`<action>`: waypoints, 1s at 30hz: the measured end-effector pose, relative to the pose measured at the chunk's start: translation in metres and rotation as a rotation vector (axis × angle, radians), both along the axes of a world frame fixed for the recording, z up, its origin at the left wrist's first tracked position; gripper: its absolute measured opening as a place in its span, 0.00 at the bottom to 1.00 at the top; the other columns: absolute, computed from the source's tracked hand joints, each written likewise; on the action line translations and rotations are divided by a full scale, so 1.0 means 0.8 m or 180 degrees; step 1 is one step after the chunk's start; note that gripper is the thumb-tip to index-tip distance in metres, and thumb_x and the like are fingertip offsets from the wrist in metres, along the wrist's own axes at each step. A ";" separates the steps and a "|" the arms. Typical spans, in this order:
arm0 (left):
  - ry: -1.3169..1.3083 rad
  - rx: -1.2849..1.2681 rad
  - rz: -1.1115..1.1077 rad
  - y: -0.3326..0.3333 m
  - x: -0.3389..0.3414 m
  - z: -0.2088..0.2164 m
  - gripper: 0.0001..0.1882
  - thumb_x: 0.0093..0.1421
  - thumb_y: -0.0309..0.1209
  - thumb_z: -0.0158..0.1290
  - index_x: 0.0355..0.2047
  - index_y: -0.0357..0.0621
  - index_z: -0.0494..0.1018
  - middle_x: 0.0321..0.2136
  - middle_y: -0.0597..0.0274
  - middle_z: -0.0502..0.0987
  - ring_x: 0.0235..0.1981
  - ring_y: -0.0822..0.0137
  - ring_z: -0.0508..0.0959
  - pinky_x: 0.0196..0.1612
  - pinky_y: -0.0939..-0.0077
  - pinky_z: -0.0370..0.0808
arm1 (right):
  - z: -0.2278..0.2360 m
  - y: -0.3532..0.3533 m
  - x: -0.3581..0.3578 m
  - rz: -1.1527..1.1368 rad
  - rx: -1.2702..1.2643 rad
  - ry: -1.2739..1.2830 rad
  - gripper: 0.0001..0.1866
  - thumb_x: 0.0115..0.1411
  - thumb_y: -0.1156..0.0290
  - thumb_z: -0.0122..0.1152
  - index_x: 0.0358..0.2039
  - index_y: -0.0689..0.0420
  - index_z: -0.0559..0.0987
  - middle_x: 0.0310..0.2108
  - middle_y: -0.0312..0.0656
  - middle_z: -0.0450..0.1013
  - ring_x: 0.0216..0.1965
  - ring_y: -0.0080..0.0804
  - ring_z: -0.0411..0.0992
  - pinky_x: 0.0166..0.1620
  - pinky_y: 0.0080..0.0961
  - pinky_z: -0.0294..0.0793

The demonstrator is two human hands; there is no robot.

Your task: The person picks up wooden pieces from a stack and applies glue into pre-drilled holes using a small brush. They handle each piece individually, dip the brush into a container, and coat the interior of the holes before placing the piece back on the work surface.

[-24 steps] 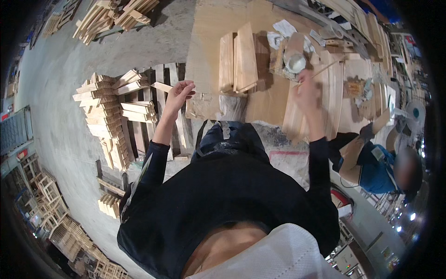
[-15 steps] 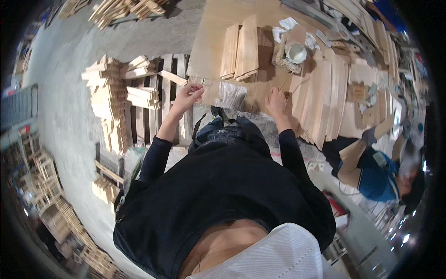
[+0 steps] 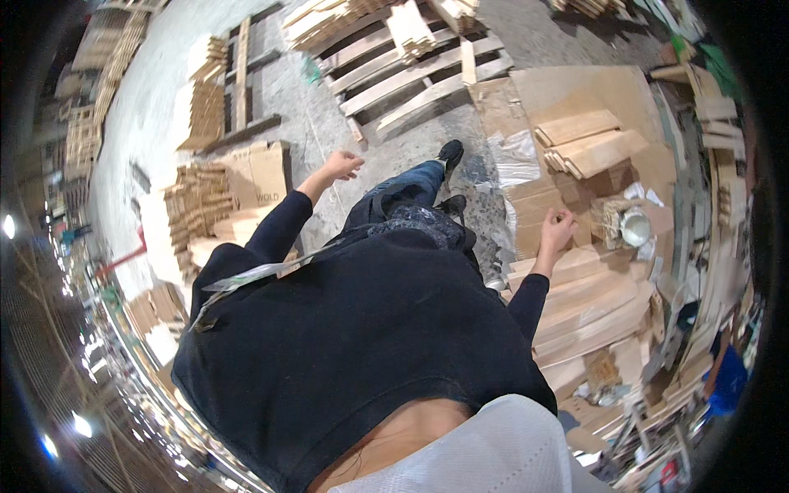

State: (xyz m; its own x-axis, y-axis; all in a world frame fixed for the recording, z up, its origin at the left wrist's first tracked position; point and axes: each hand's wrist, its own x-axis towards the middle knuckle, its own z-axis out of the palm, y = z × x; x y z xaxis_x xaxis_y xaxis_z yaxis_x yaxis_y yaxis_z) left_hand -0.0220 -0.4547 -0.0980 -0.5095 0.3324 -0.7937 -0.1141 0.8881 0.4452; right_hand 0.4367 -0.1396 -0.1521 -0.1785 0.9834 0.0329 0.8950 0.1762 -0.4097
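Note:
My left hand [image 3: 343, 165] is held out over the concrete floor, its fingers loosely bent and a little apart, with nothing seen in it. My right hand [image 3: 558, 229] hovers by the near edge of the cardboard-covered work surface [image 3: 530, 237], its fingers curled in; whether something small is between them is hidden. Just beyond the right hand lie several thin wooden boards [image 3: 604, 150]. To its right stands an open pot [image 3: 634, 228] of pale liquid. Below it, more flat boards [image 3: 588, 300] lie side by side. A whitish stained sheet [image 3: 514, 158] rests at the surface's left edge.
A wooden pallet [image 3: 415, 78] with stacked slats stands ahead on the floor. Left of me are piled wood pieces [image 3: 197, 201] and a cardboard box [image 3: 256, 175]. Another slat stack [image 3: 201, 115] stands farther off. My foot [image 3: 449, 151] is on the concrete between surface and pallet.
My body and view have turned left, away from the work surface, which now lies on my right. Both hands have come off the surface area, the left one swinging out over the floor.

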 end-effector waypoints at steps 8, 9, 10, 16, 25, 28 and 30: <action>0.0348 -0.0653 0.0214 -0.190 0.033 -0.060 0.19 0.53 0.43 0.56 0.37 0.40 0.77 0.24 0.60 0.79 0.22 0.68 0.80 0.25 0.72 0.77 | 0.039 -0.029 -0.015 0.0363 -0.0595 -0.0915 0.25 0.54 0.52 0.62 0.49 0.52 0.74 0.44 0.52 0.74 0.48 0.47 0.70 0.48 0.40 0.69; 0.0260 -0.0770 0.0186 -0.199 0.034 -0.064 0.19 0.54 0.43 0.56 0.37 0.39 0.77 0.25 0.60 0.79 0.22 0.68 0.80 0.25 0.73 0.77 | 0.050 -0.034 -0.023 0.0449 -0.0876 -0.0978 0.25 0.54 0.52 0.61 0.49 0.52 0.74 0.43 0.53 0.74 0.47 0.47 0.71 0.48 0.40 0.70; 0.0179 -0.0888 0.0177 -0.207 0.037 -0.067 0.19 0.54 0.43 0.57 0.38 0.39 0.76 0.26 0.60 0.79 0.23 0.68 0.80 0.24 0.73 0.76 | 0.073 -0.039 -0.041 0.0555 -0.1156 -0.1038 0.25 0.55 0.51 0.61 0.49 0.52 0.75 0.43 0.54 0.74 0.47 0.47 0.72 0.47 0.40 0.70; 0.0262 -0.0388 -0.0139 -0.202 -0.015 -0.090 0.22 0.53 0.44 0.57 0.41 0.39 0.76 0.28 0.55 0.80 0.25 0.66 0.81 0.30 0.71 0.77 | 0.176 -0.076 -0.177 0.1129 -0.1933 -0.0252 0.25 0.58 0.51 0.58 0.50 0.53 0.74 0.38 0.51 0.77 0.43 0.46 0.75 0.47 0.38 0.71; 0.0687 0.0455 0.0160 -0.225 -0.182 -0.144 0.20 0.49 0.44 0.58 0.37 0.42 0.79 0.31 0.50 0.81 0.36 0.57 0.81 0.43 0.66 0.76 | 0.204 -0.157 -0.436 0.2071 -0.1445 0.0087 0.25 0.58 0.54 0.58 0.50 0.57 0.73 0.42 0.55 0.76 0.46 0.49 0.74 0.48 0.38 0.72; 0.0629 -0.0156 -0.0131 -0.257 -0.231 -0.155 0.20 0.49 0.44 0.55 0.36 0.42 0.79 0.33 0.47 0.80 0.38 0.53 0.80 0.44 0.64 0.75 | 0.221 -0.197 -0.500 0.2170 -0.1604 0.0151 0.25 0.58 0.54 0.58 0.50 0.57 0.73 0.43 0.54 0.75 0.47 0.49 0.73 0.49 0.38 0.71; 0.0508 -0.0566 -0.0377 -0.274 -0.261 -0.166 0.21 0.49 0.45 0.53 0.36 0.43 0.79 0.34 0.45 0.79 0.40 0.50 0.79 0.46 0.62 0.74 | 0.232 -0.213 -0.523 0.2156 -0.1729 0.0219 0.26 0.58 0.54 0.58 0.51 0.57 0.73 0.44 0.54 0.75 0.47 0.50 0.73 0.50 0.38 0.71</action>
State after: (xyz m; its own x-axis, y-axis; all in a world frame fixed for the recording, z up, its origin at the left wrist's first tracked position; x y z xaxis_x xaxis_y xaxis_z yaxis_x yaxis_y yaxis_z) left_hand -0.2311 -0.6740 -0.2309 -0.5987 0.2595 -0.7578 0.0543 0.9570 0.2848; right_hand 0.0181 -0.3103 0.0335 -0.7456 0.5490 -0.3776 0.6384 0.4262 -0.6409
